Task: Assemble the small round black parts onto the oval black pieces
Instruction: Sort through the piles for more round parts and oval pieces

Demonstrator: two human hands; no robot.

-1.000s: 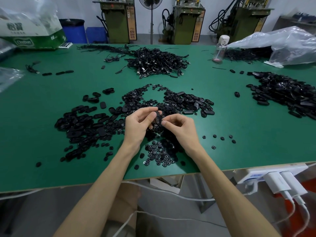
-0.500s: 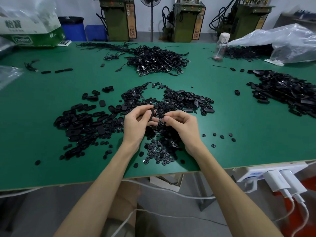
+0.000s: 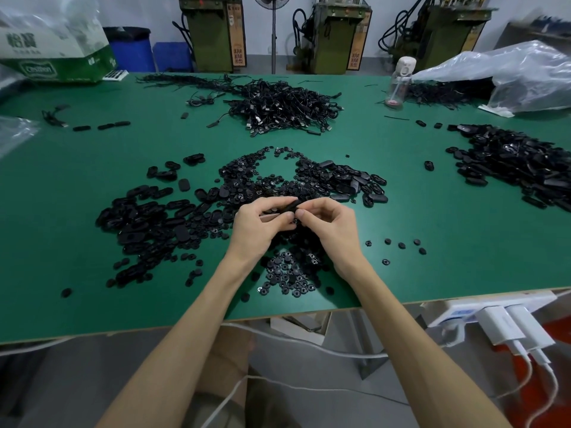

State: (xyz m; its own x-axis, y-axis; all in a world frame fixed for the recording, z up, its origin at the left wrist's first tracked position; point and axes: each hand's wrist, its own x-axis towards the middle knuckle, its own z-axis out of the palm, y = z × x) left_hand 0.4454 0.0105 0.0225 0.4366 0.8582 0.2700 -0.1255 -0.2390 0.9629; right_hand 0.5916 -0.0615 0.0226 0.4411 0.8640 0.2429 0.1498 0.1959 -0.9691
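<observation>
- Left hand (image 3: 259, 223) and right hand (image 3: 327, 225) have drawn together, both now pinching one oval (image 3: 290, 206).
- Probably pressing a round part in; the part itself is hidden.

Factory workshop: green machines (image 3: 336, 38), worktable (image 3: 401, 186) heaped with parts (image 3: 148, 217)

A green desk (image 3: 432, 217) carries black stock in heaps: oval black pieces (image 3: 145, 217) spread at near left, small round black parts (image 3: 290, 276) by the near edge. A tangle of black cables (image 3: 278, 109) lies far centre and another heap of black pieces (image 3: 509, 162) at right. A clear bottle (image 3: 397, 88), a plastic bag (image 3: 509, 75) and a cardboard box (image 3: 52, 54) stand along the far edge.
</observation>
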